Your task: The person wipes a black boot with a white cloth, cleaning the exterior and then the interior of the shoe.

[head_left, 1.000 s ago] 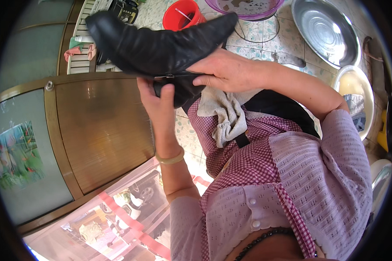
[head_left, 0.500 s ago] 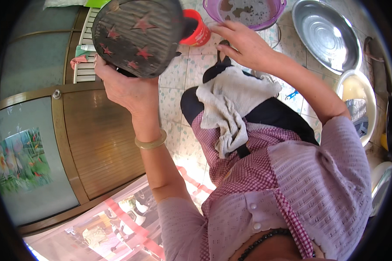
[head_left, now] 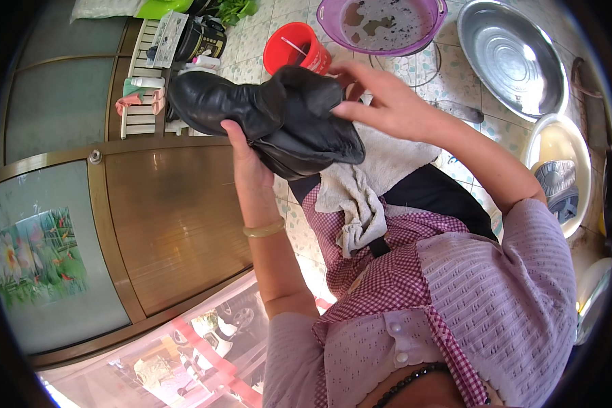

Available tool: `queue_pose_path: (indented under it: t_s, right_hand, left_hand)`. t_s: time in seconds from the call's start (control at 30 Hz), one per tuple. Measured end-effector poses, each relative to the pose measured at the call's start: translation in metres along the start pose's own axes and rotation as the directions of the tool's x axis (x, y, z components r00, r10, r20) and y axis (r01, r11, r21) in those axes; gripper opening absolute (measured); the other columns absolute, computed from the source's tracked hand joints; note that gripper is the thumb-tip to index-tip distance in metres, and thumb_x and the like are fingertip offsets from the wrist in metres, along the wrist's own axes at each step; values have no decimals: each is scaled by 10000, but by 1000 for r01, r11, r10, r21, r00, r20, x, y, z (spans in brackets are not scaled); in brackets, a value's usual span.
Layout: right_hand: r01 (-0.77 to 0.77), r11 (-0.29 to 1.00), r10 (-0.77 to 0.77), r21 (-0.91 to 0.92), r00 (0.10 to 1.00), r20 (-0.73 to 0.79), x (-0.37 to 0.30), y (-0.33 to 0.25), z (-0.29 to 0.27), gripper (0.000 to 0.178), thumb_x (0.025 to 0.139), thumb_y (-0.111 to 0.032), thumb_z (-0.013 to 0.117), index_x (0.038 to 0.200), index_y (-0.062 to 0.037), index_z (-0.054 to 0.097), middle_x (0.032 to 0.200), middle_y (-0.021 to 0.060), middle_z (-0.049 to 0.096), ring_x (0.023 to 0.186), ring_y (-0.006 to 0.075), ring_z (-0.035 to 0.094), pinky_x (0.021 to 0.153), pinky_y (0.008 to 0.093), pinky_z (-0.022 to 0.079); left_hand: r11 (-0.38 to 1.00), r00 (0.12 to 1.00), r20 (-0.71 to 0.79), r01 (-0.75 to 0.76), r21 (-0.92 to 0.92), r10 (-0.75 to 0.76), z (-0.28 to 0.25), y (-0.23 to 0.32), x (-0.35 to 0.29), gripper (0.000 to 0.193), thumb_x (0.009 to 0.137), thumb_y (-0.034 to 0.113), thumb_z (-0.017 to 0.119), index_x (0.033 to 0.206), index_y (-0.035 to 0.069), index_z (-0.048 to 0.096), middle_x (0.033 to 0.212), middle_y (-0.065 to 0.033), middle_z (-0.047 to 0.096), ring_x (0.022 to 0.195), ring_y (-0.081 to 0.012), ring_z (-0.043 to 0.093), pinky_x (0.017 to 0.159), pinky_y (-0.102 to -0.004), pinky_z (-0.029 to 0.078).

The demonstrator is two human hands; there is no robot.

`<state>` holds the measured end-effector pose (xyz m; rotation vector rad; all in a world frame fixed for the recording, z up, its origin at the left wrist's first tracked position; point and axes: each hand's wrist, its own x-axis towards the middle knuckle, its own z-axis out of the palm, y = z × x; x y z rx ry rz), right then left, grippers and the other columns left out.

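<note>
A black leather ankle boot [head_left: 258, 112] lies on its side in the air above my lap, toe to the left and shaft to the right. My left hand [head_left: 251, 166] supports it from below, with the thumb pressed on its side. At the shaft's upper edge is my right hand [head_left: 398, 102], its thumb and fingers closed around the soft leather; some fingertips are hidden behind it. Across my lap, just under the boot, a crumpled off-white cloth [head_left: 360, 204] is draped.
Beyond the boot stands a red bucket [head_left: 279, 51] with a stick in it. A purple basin [head_left: 326, 34] holds murky, sudsy water. A large metal basin [head_left: 510, 61] and a white tub [head_left: 581, 163] stand at right. A slatted rack [head_left: 134, 112] and a cabinet [head_left: 177, 224] are at left.
The boot has turned over from its star-marked sole to its leather side, and come lower and to the right. My right hand has taken hold of its shaft.
</note>
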<state>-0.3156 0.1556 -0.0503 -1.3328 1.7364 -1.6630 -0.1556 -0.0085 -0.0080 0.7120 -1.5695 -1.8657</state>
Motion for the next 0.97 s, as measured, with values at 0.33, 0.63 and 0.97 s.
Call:
queue_pose_path:
  t_s: [0.33,0.63,0.97]
  right_hand:
    - [195,930,-128,-312,967,222,1,-41,23,278,782,-187,625,986,-7,569,692,176,582,668,357,588,610,382,466]
    - [104,994,-104,-18,994,18,-8,-41,14,129,759,-89,589,846,7,590,667,176,570,630,327,583,582,386,442]
    - [457,887,-452,-64,888,85,-19,-64,-4,169,841,-131,595,990,-52,598,808,52,622,690,194,597,626,278,478]
  left_hand:
    - [969,997,-30,63,-237,-72,-13,-33,-38,815,836,697,387,1344,60,395,1340,-103,456,1219,-254,451,1064,-397,345]
    - [952,993,-117,-59,-301,25,15,-23,-68,744,876,638,406,1334,52,403,1316,-73,472,1226,-219,438,1067,-371,322]
    - [835,989,21,134,-534,-146,-17,-48,-62,770,853,650,419,1388,102,340,1394,-70,410,1265,-231,409,1092,-371,301]
